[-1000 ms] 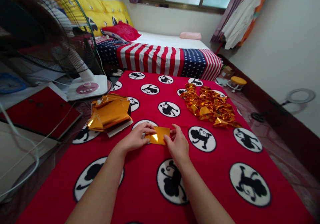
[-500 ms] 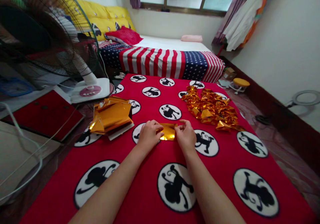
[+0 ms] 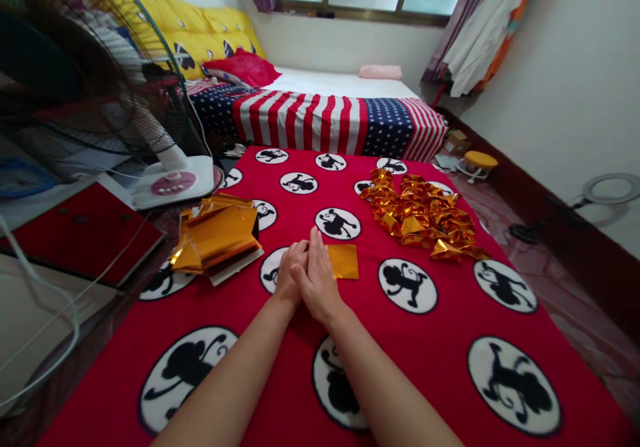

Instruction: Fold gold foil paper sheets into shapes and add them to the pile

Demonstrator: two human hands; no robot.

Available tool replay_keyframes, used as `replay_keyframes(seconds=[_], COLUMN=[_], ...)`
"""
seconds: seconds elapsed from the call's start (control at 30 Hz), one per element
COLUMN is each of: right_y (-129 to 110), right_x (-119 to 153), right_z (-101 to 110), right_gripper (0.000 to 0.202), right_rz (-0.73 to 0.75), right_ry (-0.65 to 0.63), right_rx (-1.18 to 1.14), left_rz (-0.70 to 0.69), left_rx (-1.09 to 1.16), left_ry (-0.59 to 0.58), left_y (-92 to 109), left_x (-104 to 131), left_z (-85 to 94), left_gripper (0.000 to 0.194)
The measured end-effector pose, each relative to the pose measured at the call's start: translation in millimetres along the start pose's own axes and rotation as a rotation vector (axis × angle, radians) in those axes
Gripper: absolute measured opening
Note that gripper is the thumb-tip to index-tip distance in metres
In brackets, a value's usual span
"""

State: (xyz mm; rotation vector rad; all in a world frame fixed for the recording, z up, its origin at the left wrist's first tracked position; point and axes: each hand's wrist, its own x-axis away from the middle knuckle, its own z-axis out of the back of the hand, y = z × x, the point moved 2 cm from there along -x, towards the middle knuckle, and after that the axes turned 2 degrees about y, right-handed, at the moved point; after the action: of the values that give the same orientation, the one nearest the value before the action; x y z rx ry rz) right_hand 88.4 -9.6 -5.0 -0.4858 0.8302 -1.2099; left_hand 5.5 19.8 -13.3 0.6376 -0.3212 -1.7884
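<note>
A small sheet of gold foil paper (image 3: 345, 262) lies flat on the red cloth, its left part hidden under my hands. Over that left part rests my right hand (image 3: 319, 277), open, its fingers stretched out straight and close together. Against it on the left is my left hand (image 3: 291, 270), with bent knuckles; the right hand covers its fingertips, so its grip does not show. A stack of gold foil sheets (image 3: 225, 234) lies to the left of my hands. Folded gold foil pieces (image 3: 417, 217) form a heap at the right.
The red cloth (image 3: 280, 394) with monkey prints covers the work surface. An electric fan (image 3: 175, 177) stands at the left, beside a red board (image 3: 85, 227). Beyond are a bed (image 3: 320, 124), a yellow stool (image 3: 481, 160) and a ring light (image 3: 610, 188).
My right hand has left the foil sheet's right edge, moved left against my left hand and straightened its fingers. The sheet's right part now lies uncovered and flat.
</note>
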Motion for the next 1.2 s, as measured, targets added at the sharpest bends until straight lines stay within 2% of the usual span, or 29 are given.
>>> replay_keyframes(seconds=[0.13,0.23,0.33,0.5,0.6,0.7,0.77,0.83,0.9,0.97,1.0,1.07,1.2], right_y=[9.6,18.7,28.8,47.9,53.9,54.4,52.9,51.2,50.4,50.7,51.2,52.4,53.8], right_x=[-1.4,1.0,7.4,20.3,25.0,26.7,27.0,27.4,28.0,28.6,28.8,28.7,28.3], right_z=[1.2,8.1,19.3,46.0,55.6,57.1,56.1,55.0,53.9,52.4,51.6,50.3,50.8], right_gripper=[0.087,0.087,0.087,0.085,0.084,0.085,0.083,0.077,0.072,0.070,0.069,0.067,0.069], right_rz=[-0.068,-0.063,-0.056,-0.060,-0.035,-0.030,-0.032,-0.030,-0.029,-0.029,-0.029,-0.026,-0.006], right_ry=[-0.033,-0.094,-0.147,-0.222,-0.243,-0.227,-0.214,-0.211,-0.226,-0.248,-0.252,-0.249,-0.249], right_rx=[0.081,0.167,0.313,0.567,0.639,0.671,0.686,0.701,0.716,0.729,0.737,0.754,0.729], left_rz=[-0.009,-0.020,-0.033,-0.049,-0.045,-0.012,0.007,-0.041,-0.162,-0.225,-0.220,-0.237,-0.240], left_rx=[0.030,0.045,0.054,0.069,0.053,-0.041,-0.150,-0.093,0.072,0.165,0.175,0.170,0.129], left_ry=[-0.047,-0.049,-0.030,0.038,0.029,-0.018,0.019,0.040,-0.062,-0.246,-0.316,-0.375,-0.381], left_y=[-1.3,0.9,4.3,4.4,5.1,18.2,35.9,57.6,77.2,87.7,88.7,85.5,70.3], left_x=[-1.7,-1.5,-0.4,0.7,-0.9,-4.4,-6.7,-7.8,-7.3,-5.3,-4.3,-2.9,-2.0], left_z=[0.1,2.6,3.9,1.0,4.4,14.9,21.4,20.4,9.5,-6.6,-13.9,-23.6,-27.1], left_gripper=[0.030,0.026,0.019,0.020,0.023,0.019,0.014,0.029,0.058,0.075,0.075,0.074,0.073])
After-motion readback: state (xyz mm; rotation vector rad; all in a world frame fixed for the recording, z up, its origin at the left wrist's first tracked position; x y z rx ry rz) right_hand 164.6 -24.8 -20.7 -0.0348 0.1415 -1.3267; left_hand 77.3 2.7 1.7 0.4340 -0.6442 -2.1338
